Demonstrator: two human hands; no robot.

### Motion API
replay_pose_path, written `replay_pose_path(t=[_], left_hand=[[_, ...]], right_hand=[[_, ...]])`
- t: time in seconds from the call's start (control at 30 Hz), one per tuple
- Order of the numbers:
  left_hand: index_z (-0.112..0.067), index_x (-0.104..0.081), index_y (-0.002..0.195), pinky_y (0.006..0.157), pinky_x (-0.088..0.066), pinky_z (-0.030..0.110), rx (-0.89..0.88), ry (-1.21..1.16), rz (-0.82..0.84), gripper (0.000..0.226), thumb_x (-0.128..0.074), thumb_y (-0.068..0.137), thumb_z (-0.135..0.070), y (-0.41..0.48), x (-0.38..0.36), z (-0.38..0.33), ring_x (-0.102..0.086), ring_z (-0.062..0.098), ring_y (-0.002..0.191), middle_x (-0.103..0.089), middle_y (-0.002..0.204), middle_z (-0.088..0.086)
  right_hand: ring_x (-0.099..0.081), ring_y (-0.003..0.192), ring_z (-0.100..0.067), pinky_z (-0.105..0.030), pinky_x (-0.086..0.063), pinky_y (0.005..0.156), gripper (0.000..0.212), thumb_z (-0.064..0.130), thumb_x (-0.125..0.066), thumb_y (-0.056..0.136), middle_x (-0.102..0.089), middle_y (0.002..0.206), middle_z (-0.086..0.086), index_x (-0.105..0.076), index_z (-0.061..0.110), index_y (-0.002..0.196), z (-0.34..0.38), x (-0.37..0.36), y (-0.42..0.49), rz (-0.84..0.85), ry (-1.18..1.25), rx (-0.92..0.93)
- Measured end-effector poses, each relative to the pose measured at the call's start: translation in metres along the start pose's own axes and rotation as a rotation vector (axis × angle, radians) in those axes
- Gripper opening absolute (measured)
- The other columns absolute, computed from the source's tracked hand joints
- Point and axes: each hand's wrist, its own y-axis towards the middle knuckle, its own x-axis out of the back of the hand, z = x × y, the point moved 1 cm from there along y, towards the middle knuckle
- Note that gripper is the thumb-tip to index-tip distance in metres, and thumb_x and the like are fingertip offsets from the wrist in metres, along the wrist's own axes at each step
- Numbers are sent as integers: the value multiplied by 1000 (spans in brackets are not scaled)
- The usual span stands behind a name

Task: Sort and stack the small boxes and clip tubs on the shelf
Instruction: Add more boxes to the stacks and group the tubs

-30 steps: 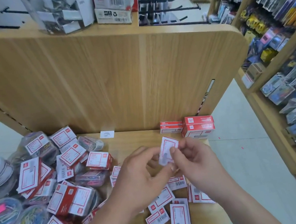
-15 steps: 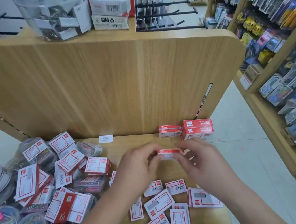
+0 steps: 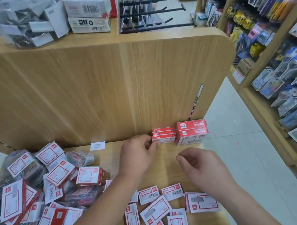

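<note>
My left hand (image 3: 138,152) pinches the left end of a small red box (image 3: 164,140), which sits in front of a low stack of the same small red boxes (image 3: 163,130) at the back of the wooden shelf (image 3: 170,161). Two larger red boxes (image 3: 192,131) stand stacked just right of them. My right hand (image 3: 199,164) hovers above the shelf with loosely curled fingers and holds nothing. Several loose small white-and-red boxes (image 3: 155,213) lie flat near the front edge.
A jumbled pile of boxes and clear clip tubs (image 3: 40,196) covers the shelf's left half. A wooden back panel (image 3: 102,90) rises behind. Above it stand a clear tub (image 3: 20,21) and white cartons (image 3: 88,9). Stationery racks (image 3: 279,54) line the aisle on the right.
Both hands carried the small box from mid-air back to the stack. My right hand let go and drew back toward me; my left hand stays on the box.
</note>
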Motion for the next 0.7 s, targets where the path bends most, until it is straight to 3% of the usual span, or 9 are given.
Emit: replay_pose_path(t=[0.1, 0.27, 0.33, 0.4, 0.47, 0.53, 0.63, 0.7], left_hand=[[-16, -65, 69, 58, -49, 36, -59, 85, -6, 29, -77, 84, -37, 0, 0, -4, -58, 20, 62, -61, 61, -6], [-25, -44, 61, 56, -38, 31, -92, 159, -2, 41, -76, 85, -36, 0, 1, -9, -54, 23, 62, -44, 59, -10], [-22, -53, 66, 59, -43, 32, -96, 133, 21, 33, -76, 85, -36, -1, 8, -9, -54, 20, 64, -50, 62, -10], [-23, -70, 85, 67, -52, 34, -128, 99, 76, 10, -75, 85, -32, -14, 22, -8, -60, 17, 71, -59, 76, -9], [-25, -73, 98, 71, -55, 36, -144, 88, 196, 18, -71, 84, -35, -38, 40, -7, -62, 14, 77, -61, 85, -10], [-27, -71, 97, 74, -54, 35, -160, 121, 312, 28, -65, 83, -51, -64, 58, -9, -59, 9, 83, -59, 87, -13], [-32, -68, 101, 77, -45, 30, -196, 310, 473, 52, -51, 77, -75, -100, 70, -12, -48, 5, 98, -53, 95, -16], [-32, -66, 102, 79, -40, 29, -214, 404, 513, 49, -52, 76, -72, -116, 67, -10, -46, 9, 104, -50, 100, -16]], right_hand=[[-65, 75, -4, -35, -56, 69, 16, 46, -61, 94, -69, 76, 19, -72, 34, 92, 2, 1, 1, -4, -63, 10], [-66, 79, -3, -35, -58, 71, 17, 46, -60, 94, -70, 82, 20, -72, 34, 97, 5, 1, -2, 31, -78, 26], [-66, 83, -3, -36, -58, 77, 19, 44, -63, 92, -71, 87, 18, -73, 33, 104, 5, 2, -5, 80, -47, 33], [-64, 88, -2, -32, -56, 83, 26, 43, -67, 90, -68, 94, 16, -73, 31, 112, 5, 2, -11, 204, -47, 62], [-60, 88, -5, -30, -53, 81, 33, 47, -72, 86, -59, 93, 13, -72, 31, 114, 6, -1, -17, 305, -127, 106], [-57, 89, -9, -30, -51, 79, 34, 48, -74, 82, -52, 91, 12, -73, 32, 113, 7, -5, -20, 345, -199, 136], [-57, 93, -11, -34, -53, 80, 25, 42, -75, 83, -51, 92, 12, -76, 35, 107, 10, -12, -24, 312, -218, 148], [-58, 93, -9, -34, -53, 77, 18, 40, -75, 84, -53, 93, 12, -77, 37, 102, 11, -16, -26, 258, -212, 128]])
